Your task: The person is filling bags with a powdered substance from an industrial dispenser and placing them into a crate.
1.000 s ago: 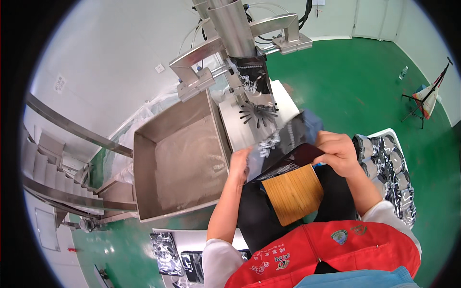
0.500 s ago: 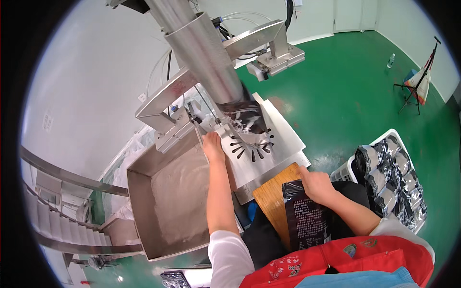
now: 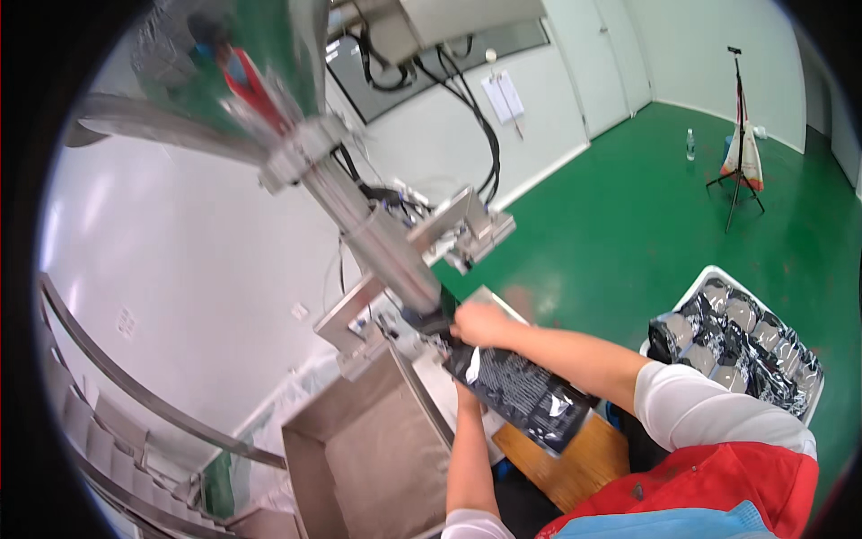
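A black printed pouch [image 3: 516,393] slants from the lower end of the steel filling tube [image 3: 395,256] down toward me, over a wooden board [image 3: 600,452]. My right hand [image 3: 483,323] is closed at the pouch's upper end, close against the tube's mouth. Under the pouch's left edge is my left hand [image 3: 461,393]; the pouch hides its fingers. Dark film shows around the tube's mouth, but whether it belongs to this pouch or another cannot be told. Left of my left forearm stands a deep steel tray [image 3: 310,476] with grey powder inside.
At the right, a white basket [image 3: 813,402] holds several black-wrapped packs. Steel brackets [image 3: 465,229] flank the tube. A curved metal rail [image 3: 135,377] runs along the left. On the green floor farther off stand a tripod [image 3: 739,135] and a bottle [image 3: 690,145].
My right hand has moved up and left from the wooden board to the tube's mouth, bringing the pouch along. My left hand now lies under the pouch. The view has shifted, showing more of the machine.
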Demonstrator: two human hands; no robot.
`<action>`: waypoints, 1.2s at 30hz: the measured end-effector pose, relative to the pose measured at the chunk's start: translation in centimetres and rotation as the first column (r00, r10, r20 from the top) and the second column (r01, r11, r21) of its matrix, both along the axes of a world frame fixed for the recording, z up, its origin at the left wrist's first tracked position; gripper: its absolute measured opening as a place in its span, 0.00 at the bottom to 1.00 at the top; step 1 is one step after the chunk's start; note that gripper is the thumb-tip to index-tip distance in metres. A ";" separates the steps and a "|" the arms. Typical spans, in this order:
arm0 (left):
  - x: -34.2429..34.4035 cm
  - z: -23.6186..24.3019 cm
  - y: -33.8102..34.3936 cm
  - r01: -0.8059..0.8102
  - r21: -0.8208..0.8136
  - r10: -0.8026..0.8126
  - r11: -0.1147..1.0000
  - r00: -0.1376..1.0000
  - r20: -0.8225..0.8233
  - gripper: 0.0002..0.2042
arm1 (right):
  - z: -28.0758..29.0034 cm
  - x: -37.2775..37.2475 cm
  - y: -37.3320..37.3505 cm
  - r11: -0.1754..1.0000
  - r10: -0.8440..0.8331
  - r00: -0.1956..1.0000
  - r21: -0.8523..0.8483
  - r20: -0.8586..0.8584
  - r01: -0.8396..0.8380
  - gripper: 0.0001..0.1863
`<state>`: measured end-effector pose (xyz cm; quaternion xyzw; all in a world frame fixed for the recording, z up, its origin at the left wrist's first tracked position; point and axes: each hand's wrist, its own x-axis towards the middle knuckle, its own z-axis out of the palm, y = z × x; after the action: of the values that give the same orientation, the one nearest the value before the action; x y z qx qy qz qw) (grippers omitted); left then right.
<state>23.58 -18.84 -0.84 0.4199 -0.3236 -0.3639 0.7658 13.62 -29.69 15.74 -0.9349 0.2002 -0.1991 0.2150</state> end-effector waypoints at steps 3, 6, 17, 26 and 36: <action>-2.8 -0.3 1.2 -0.054 -0.017 0.057 0.998 0.931 0.360 0.23 | 0.9 -2.8 0.3 0.991 0.091 0.996 0.095 -0.013 -0.089 0.19; -5.6 -0.1 2.7 -0.149 -0.023 0.129 0.988 0.752 0.647 0.19 | 2.1 -5.7 0.7 0.977 0.187 0.982 0.111 -0.034 -0.182 0.20; -23.4 2.1 9.8 -0.414 0.215 0.276 0.885 0.836 0.474 0.37 | 4.9 -23.9 7.9 0.842 0.519 0.756 0.087 -0.399 -0.532 0.21; -28.3 -3.5 12.3 -0.240 0.365 0.131 0.899 0.945 0.299 0.23 | -1.5 -26.1 7.7 0.740 0.537 0.516 0.079 -0.667 -0.668 0.14; -14.9 12.3 11.7 -0.622 0.187 0.349 0.760 0.634 0.690 0.16 | 3.9 -15.9 -2.2 0.822 0.376 0.893 -0.356 -0.246 -0.444 0.13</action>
<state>8.64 -7.12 11.47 0.7377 -0.3429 -0.0390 0.5802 -2.27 -31.93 19.67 -0.9930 -0.0342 -0.1068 0.0382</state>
